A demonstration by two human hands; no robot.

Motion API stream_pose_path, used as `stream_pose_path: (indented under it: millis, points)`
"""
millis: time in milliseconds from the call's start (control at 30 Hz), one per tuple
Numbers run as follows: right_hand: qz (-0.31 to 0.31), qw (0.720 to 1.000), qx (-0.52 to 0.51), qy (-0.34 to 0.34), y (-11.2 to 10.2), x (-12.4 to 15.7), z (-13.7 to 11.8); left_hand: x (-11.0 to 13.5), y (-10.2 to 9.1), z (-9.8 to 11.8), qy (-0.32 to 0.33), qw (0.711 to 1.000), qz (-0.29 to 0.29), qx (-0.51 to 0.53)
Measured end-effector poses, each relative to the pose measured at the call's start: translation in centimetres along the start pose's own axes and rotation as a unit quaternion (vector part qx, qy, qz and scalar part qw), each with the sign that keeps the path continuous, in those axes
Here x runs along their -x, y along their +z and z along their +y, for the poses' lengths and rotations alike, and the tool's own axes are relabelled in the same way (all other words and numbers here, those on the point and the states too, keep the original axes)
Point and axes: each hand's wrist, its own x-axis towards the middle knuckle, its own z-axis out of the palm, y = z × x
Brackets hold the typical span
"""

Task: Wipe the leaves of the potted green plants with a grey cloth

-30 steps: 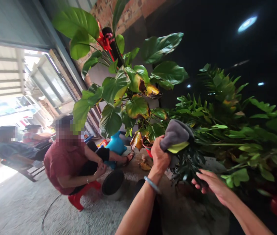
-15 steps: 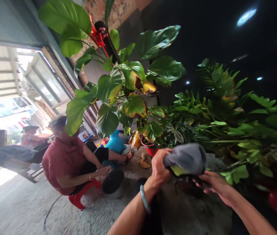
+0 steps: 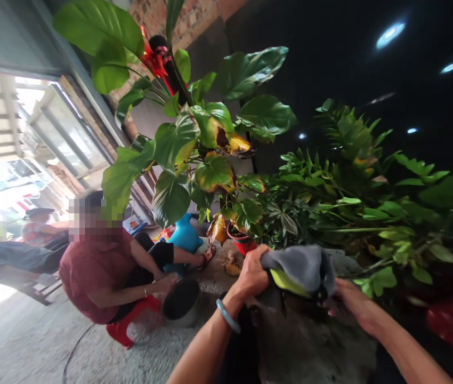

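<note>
My left hand (image 3: 252, 273) is closed on a grey cloth with a yellow-green underside (image 3: 300, 268), held low in front of the plants. My right hand (image 3: 349, 305) sits just right of the cloth, fingers curled at dark leaves beneath it; what it grips is hidden. A bracelet circles my left wrist (image 3: 226, 316). Above stands a tall plant with broad green and yellowing leaves (image 3: 206, 144) in a small red pot (image 3: 242, 242). A bushy plant with narrow leaves (image 3: 354, 208) spreads to the right.
A person in a red shirt (image 3: 98, 266) crouches on a red stool (image 3: 130, 320) at left, one hand on a dark round pot (image 3: 180, 301). A blue watering can (image 3: 184, 237) stands behind. Other people sit far left. The ground is gravel-textured concrete (image 3: 30, 341).
My left hand has lowered the cloth from chest height down onto the low leaves. My right hand has moved in under the cloth's right edge and curled.
</note>
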Motion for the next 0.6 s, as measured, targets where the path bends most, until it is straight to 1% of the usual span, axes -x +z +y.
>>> stream_pose_path:
  millis: [67, 100, 133, 167, 200, 267, 333, 367, 400, 433, 467, 533, 600]
  points:
    - [0.008, 1.000, -0.007, -0.001, 0.3, -0.2, 0.0, -2.2, 0.4, 1.9, 0.025, 0.997, 0.074, -0.004]
    - [0.010, 1.000, -0.010, -0.004, 0.5, -0.2, 0.0, -3.2, 0.9, 2.6, 0.028, 0.995, 0.095, -0.015]
    - [0.011, 1.000, -0.013, -0.007, 0.7, -0.2, 0.1, -4.1, 1.5, 3.1, 0.025, 0.994, 0.099, -0.034]
    - [0.012, 1.000, -0.015, -0.010, 0.9, -0.3, 0.3, -4.6, 2.2, 3.4, 0.017, 0.994, 0.085, -0.060]
    - [0.012, 1.000, -0.017, -0.013, 0.9, -0.3, 0.5, -4.8, 2.7, 3.4, 0.010, 0.995, 0.054, -0.089]
    - [0.015, 1.000, -0.020, -0.015, 0.7, -0.4, 1.1, -4.2, 3.1, 2.7, 0.000, 0.990, -0.036, -0.139]
    - [0.013, 1.000, -0.022, -0.017, 0.3, -0.4, 1.6, -2.6, 2.4, 1.9, -0.003, 0.982, -0.118, -0.150]
    - [0.012, 0.999, -0.023, -0.018, 0.2, -0.4, 1.7, -1.8, 1.7, 1.7, -0.003, 0.980, -0.141, -0.136]
    - [0.012, 0.999, -0.024, -0.019, 0.1, -0.4, 1.7, -1.2, 0.9, 1.7, -0.004, 0.982, -0.150, -0.111]
    - [0.012, 0.999, -0.023, -0.019, 0.0, -0.4, 1.6, -0.9, 0.1, 1.9, -0.003, 0.987, -0.141, -0.078]
    - [0.012, 1.000, -0.021, -0.018, 0.1, -0.4, 1.4, -0.8, -0.6, 2.4, 0.003, 0.992, -0.116, -0.044]
    - [0.013, 1.000, -0.016, -0.015, 0.3, -0.5, 0.8, -1.6, -1.4, 3.5, 0.029, 0.999, -0.033, -0.002]
    - [0.012, 1.000, -0.010, -0.016, 0.6, -0.5, 0.3, -2.8, -1.0, 4.3, 0.060, 0.996, 0.071, -0.003]
